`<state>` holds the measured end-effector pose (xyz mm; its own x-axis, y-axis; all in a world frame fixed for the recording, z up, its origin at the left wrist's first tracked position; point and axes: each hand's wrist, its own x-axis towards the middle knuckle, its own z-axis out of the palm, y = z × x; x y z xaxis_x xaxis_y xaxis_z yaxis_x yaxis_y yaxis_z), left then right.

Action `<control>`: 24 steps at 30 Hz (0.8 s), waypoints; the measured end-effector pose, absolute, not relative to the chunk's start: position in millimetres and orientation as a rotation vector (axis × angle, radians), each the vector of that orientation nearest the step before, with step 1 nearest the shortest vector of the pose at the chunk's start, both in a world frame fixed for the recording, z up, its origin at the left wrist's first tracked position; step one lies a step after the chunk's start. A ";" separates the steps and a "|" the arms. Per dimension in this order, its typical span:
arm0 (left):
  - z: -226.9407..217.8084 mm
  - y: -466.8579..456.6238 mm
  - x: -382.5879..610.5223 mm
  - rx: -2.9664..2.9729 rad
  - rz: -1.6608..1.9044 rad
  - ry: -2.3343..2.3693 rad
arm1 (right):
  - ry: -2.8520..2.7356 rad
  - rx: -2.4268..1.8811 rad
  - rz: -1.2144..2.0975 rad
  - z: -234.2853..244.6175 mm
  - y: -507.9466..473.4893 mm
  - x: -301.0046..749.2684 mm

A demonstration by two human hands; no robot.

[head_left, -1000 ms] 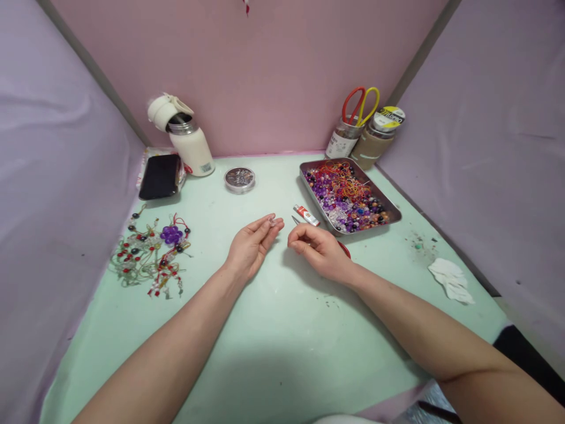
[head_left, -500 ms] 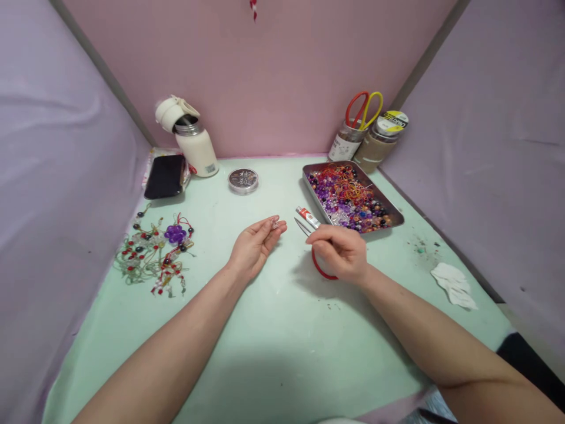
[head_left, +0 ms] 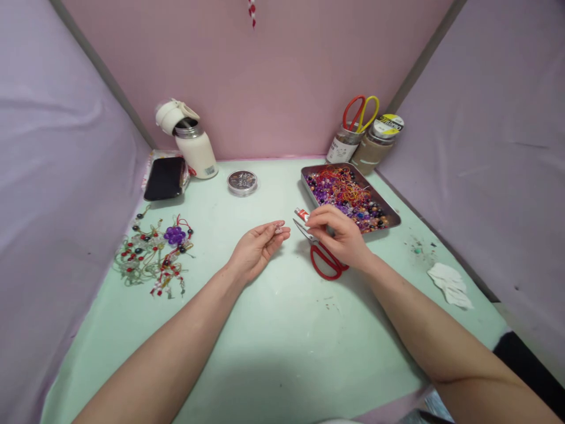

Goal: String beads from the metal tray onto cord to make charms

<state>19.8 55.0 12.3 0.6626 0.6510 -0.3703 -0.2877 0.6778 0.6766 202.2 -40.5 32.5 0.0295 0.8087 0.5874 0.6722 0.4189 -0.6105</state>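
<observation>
My left hand (head_left: 256, 248) lies palm up on the green table and pinches a small clear bead (head_left: 278, 227) at its fingertips. My right hand (head_left: 342, 235) is curled beside the near corner of the metal tray (head_left: 394, 219). Its fingertips are closed on a small red and white tube (head_left: 301, 213), of which only the far end shows. Red-handled scissors (head_left: 323, 265) lie on the table under and just in front of this hand, blades pointing up-left.
The tray holds several coloured beads and red cords. Behind it stand two jars (head_left: 373, 147), one with scissors. A thread spool (head_left: 242, 181), white flask (head_left: 196, 154) and black case (head_left: 164, 178) sit at the back. Beaded ornaments (head_left: 152, 256) lie left, a crumpled tissue (head_left: 450, 284) right.
My right hand has let go of the red scissors, which now lie on the table, and moved up to the tube by the tray. My left hand has barely shifted.
</observation>
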 end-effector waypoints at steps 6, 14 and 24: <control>8.6 57.0 19.7 0.550 0.575 0.646 | -1.641 -1.281 -0.097 32.3 -41.0 198.5; 12.1 55.2 19.1 0.567 0.573 0.645 | -1.775 -1.251 -0.182 27.3 -43.6 194.1; 10.3 53.1 19.7 0.669 0.528 0.641 | -1.793 -1.258 -0.173 27.7 -43.6 191.8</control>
<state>19.7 53.1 10.3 0.6869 0.6281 -0.3656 -0.2383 0.6700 0.7031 191.8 -43.6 27.7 -0.0660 0.6777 0.7324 0.8050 0.4698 -0.3622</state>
